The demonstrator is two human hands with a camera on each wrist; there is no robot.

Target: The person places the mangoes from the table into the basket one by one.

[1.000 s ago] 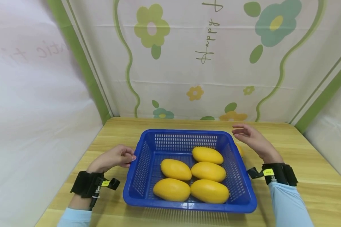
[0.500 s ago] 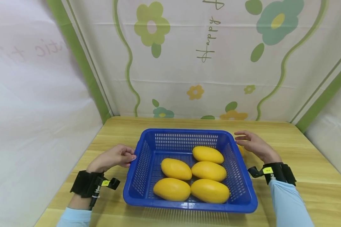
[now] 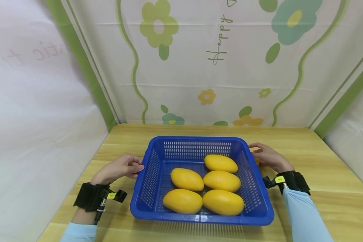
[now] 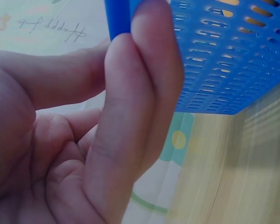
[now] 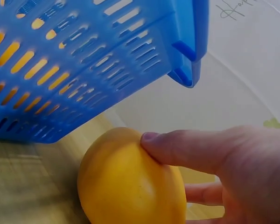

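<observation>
A blue plastic basket [image 3: 196, 218] with slotted walls stands on the table, holding several yellow mangoes [image 3: 187, 179] toward its front and right. My left hand [image 3: 121, 168] pinches the basket's left rim between thumb and bent fingers; the left wrist view shows the rim [image 4: 119, 18] between them. Outside the right wall, my right hand [image 3: 269, 157] is around another mango [image 5: 130, 182]. Its thumb [image 5: 177, 147] lies on the upper side of that fruit, and the other fingers reach along its far side. From the head view this mango is mostly hidden by the hand and the basket.
The wood-grain table [image 3: 314, 161] extends to both sides of the basket. Behind it hangs a white flowered curtain [image 3: 181, 74], with more white cloth [image 3: 42, 111] on the left and right. Black camera straps [image 3: 293, 183] circle both wrists.
My right hand has come down from above the basket's right rim onto the mango outside the wall. The left hand keeps its place on the rim, and the basket has not moved.
</observation>
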